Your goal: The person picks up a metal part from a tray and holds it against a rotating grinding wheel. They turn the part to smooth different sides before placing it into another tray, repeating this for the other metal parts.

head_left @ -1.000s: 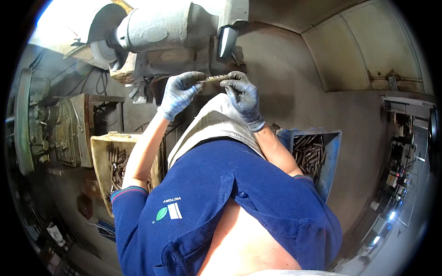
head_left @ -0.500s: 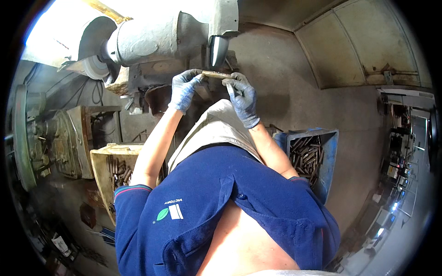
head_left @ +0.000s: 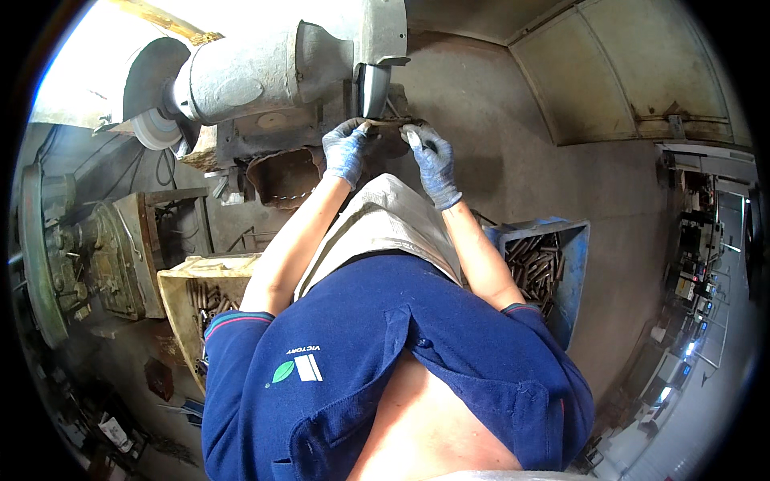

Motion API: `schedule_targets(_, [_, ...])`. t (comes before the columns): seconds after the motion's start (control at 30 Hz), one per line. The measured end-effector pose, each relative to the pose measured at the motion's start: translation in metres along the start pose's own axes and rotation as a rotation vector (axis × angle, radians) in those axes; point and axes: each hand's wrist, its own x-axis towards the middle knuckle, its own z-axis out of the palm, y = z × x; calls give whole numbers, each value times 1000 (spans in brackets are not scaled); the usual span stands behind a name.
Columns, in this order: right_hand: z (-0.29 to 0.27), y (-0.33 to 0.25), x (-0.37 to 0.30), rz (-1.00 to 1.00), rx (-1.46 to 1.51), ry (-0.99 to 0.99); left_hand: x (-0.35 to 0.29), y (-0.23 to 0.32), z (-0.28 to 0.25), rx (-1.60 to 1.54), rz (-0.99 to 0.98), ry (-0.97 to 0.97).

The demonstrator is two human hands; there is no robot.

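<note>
A short metal rod (head_left: 387, 123) lies crosswise between my two gloved hands, just below the right grinding wheel (head_left: 374, 90) of a grey bench grinder (head_left: 249, 76). My left hand (head_left: 344, 154), in a blue-grey glove, pinches the rod's left end. At the other end, my right hand (head_left: 435, 166) grips it with bent fingers and a raised thumb. The rod's upper side sits at the wheel's lower edge; whether they touch I cannot tell. Dark smudges cover the gloves' fingertips.
A second wheel (head_left: 156, 130) sticks out at the grinder's left. By my right arm stands a blue bin (head_left: 571, 276) of metal rods; by my left, a cream bin (head_left: 178, 309) with similar pieces. A green machine (head_left: 108, 248) stands far left, and metal panels (head_left: 630, 76) rise at upper right.
Both hands have shifted slightly, the left one to the right and the right one a little to the right, with the rod now seen thinner and nearer the wheel. The view has moved slightly.
</note>
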Motion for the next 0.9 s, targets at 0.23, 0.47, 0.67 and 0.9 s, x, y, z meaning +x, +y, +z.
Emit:
schedule_targets(0.23, [22, -3, 3, 129, 89, -35, 9, 0, -26, 166, 63, 89])
schedule_targets(0.47, [56, 4, 6, 145, 296, 21, 19, 11, -57, 152, 86, 83])
schedule_targets(0.67, [35, 14, 9, 212, 389, 35, 14, 7, -28, 252, 69, 84])
schedule_targets(0.9, [17, 15, 12, 249, 414, 62, 27, -11, -20, 268, 25, 95])
